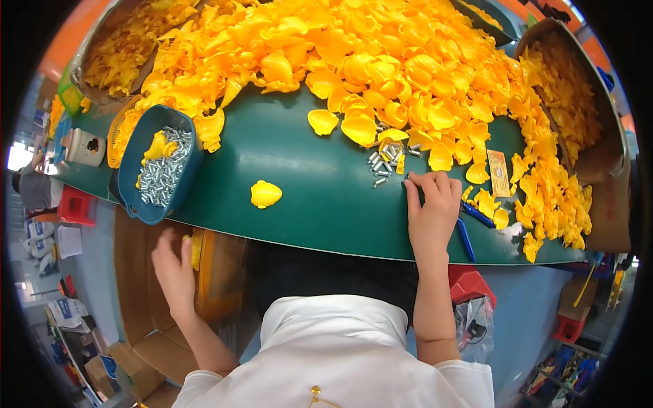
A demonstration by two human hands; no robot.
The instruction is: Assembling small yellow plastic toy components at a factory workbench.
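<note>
My left hand [174, 272] is over a cardboard box [141, 279] below the table's front edge, fingers apart. Beside its thumb is a yellow plastic piece [196, 250], which the hand does not appear to grip. My right hand [435, 200] rests on the green table [326, 204], thumb and forefinger pinched together; anything between them is too small to name. Just beyond those fingertips lies a small heap of short silver metal pins [384, 160]. Between the hands, a rounded yellow part [265, 194] sits alone on the table.
A large pile of yellow plastic shells [381, 61] covers the far side. At left stands a blue basin [192, 160] of silver pins. Blue-handled pliers [466, 239] and a small printed card [498, 173] lie right of my right hand. Cardboard boxes [609, 197] of yellow pieces flank the table.
</note>
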